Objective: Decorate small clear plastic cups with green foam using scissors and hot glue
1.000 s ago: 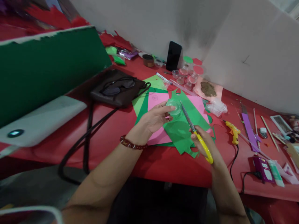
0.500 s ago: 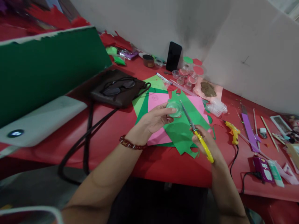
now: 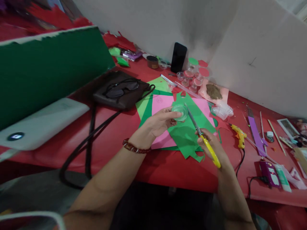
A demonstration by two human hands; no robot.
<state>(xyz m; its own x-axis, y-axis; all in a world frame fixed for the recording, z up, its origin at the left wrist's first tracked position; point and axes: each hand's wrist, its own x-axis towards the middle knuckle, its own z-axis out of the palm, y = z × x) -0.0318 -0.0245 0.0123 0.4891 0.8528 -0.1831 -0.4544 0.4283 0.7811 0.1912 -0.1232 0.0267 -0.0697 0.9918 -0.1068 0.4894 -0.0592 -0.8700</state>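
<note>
My left hand (image 3: 160, 120) pinches a small clear plastic cup (image 3: 180, 111), its round face turned up toward me. Green shows through the cup; I cannot tell whether a green piece is stuck to it. In my right hand (image 3: 211, 143) are yellow-handled scissors (image 3: 208, 147), fingers closed round the handles. Their blades point up and left, the tips close to the cup's right edge. Beneath both hands lies a green paper sheet (image 3: 184, 140) with cut-out edges, on top of a pink sheet (image 3: 163, 140).
Small lidded cups (image 3: 189, 75) stand behind, near a leaning phone (image 3: 178, 57). Stacked clear cups (image 3: 223, 111) and a yellow glue gun (image 3: 240, 135) lie at right. A dark bag (image 3: 122, 99) with glasses on it and a white power bank (image 3: 45, 124) are at left.
Almost nothing differs. The scissors' handles have shifted very slightly down and right, while the cup stays in my left hand at nearly the same spot.
</note>
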